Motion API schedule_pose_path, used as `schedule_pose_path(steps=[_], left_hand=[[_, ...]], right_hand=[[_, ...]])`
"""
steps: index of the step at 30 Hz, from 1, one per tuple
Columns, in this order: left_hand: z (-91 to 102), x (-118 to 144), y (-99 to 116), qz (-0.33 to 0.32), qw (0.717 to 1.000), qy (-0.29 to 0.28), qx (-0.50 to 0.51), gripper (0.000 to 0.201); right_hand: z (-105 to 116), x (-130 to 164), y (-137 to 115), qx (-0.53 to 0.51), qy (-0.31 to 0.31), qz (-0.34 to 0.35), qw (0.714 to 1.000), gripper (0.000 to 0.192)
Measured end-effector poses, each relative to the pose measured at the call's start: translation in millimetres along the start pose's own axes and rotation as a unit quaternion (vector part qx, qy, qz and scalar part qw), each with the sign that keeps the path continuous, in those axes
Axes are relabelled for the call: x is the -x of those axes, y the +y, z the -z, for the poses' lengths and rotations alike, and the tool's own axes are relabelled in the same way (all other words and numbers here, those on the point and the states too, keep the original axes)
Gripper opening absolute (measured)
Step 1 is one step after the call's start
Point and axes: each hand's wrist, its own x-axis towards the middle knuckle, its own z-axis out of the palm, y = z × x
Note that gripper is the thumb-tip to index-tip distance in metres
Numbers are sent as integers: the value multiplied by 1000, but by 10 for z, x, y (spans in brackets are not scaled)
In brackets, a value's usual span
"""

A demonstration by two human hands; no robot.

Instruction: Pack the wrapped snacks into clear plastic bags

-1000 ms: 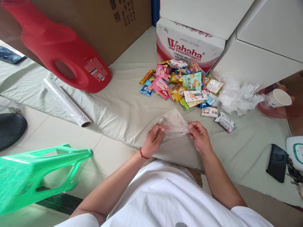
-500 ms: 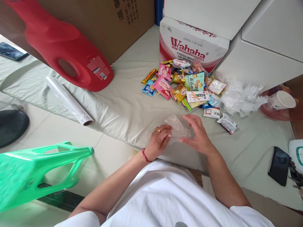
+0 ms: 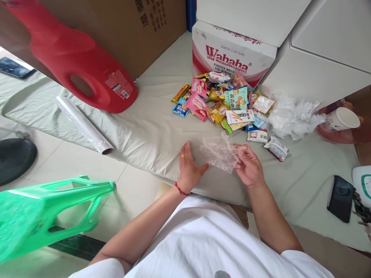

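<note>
A small clear plastic bag [image 3: 218, 153] hangs crumpled just above the pale cloth [image 3: 150, 131]. My right hand [image 3: 248, 166] pinches its right edge. My left hand [image 3: 188, 166] is spread open beside the bag's left side, fingers apart, with a ring on one finger and a red cord at the wrist. A heap of colourful snack packets [image 3: 220, 102] lies on the cloth beyond my hands, in front of a Wahaha carton [image 3: 232, 58].
A red jug [image 3: 78, 73] and a roll of clear film [image 3: 84, 125] lie at left. Loose clear bags [image 3: 292, 116], a paper cup [image 3: 343, 119] and a black phone [image 3: 340, 199] sit at right. A green plastic stool [image 3: 43, 214] stands on the tiled floor.
Both hands held the bag a second ago. My right hand let go for a moment, then gripped its right edge. My left hand has released it and spread open.
</note>
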Motion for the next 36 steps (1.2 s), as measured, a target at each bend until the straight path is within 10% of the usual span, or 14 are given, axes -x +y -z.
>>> schedule_pose_path(steps=[4, 8, 14, 18, 24, 30, 36], left_hand=[[52, -103, 148, 46, 985, -61, 155, 59], [40, -77, 368, 165, 929, -6, 331, 41], [20, -82, 470, 155, 949, -101, 256, 34], [105, -165, 398, 144, 945, -17, 291, 30], [231, -110, 308, 113, 947, -26, 299, 28], [251, 69, 273, 96, 955, -48, 275, 32], [368, -35, 184, 74, 958, -85, 264, 34]], right_hand=[[127, 99, 44, -36, 39, -28, 998, 43], [114, 221, 89, -23, 50, -5, 998, 38], [91, 291, 86, -12, 45, 9, 999, 35], [399, 351, 103, -33, 127, 7, 991, 41], [933, 586, 65, 239, 171, 8, 956, 45], [578, 501, -160, 422, 82, 259, 865, 80], [288, 298, -138, 416, -26, 127, 900, 31]])
